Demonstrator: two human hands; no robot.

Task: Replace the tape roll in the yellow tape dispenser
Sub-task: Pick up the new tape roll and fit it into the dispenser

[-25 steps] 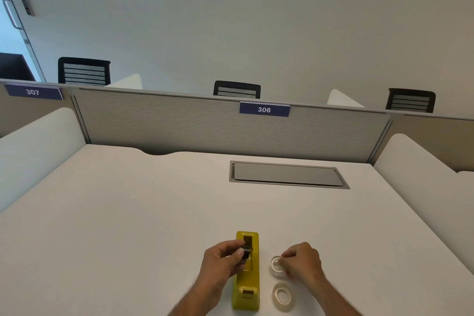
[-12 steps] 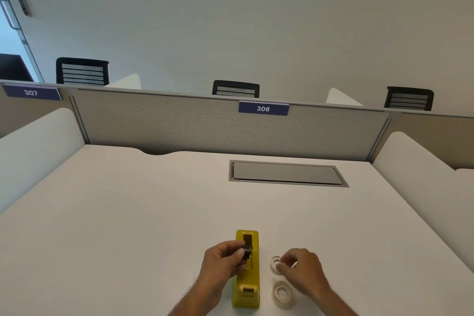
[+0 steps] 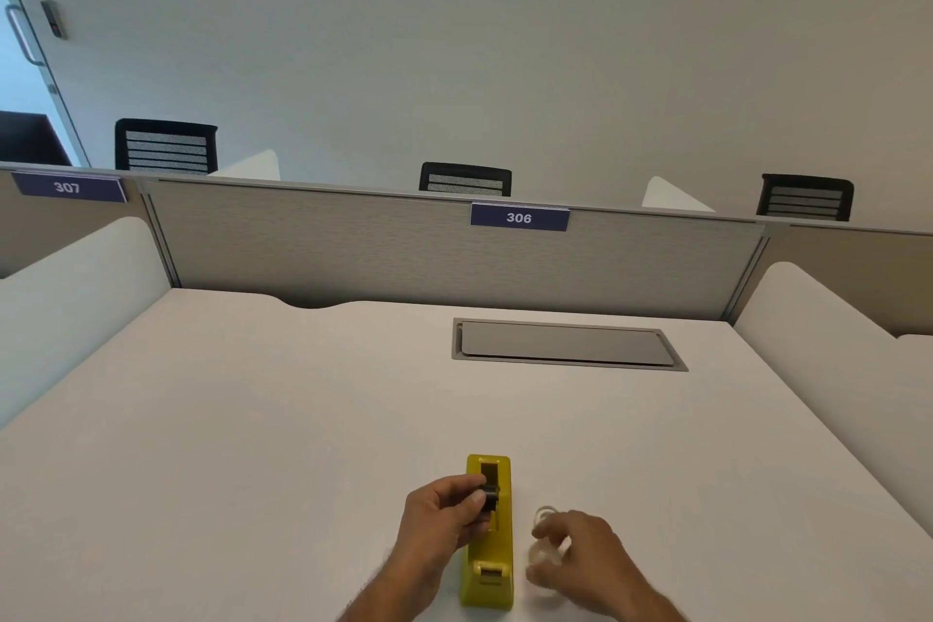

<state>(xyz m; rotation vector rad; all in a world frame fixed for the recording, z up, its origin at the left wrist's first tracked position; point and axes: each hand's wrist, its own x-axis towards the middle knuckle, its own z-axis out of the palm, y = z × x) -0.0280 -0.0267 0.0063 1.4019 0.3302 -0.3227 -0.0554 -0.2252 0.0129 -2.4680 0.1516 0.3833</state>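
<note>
Dispenser, yellow, lies lengthwise on the white desk at six o'clock of the view, its tape slot empty. Left hand at its nine o'clock pinches a small black spool between thumb and fingers, right over the slot. Right hand at three o'clock is blurred, fingers curled loosely around a clear tape roll; another roll sits just beyond it at twelve o'clock
</note>
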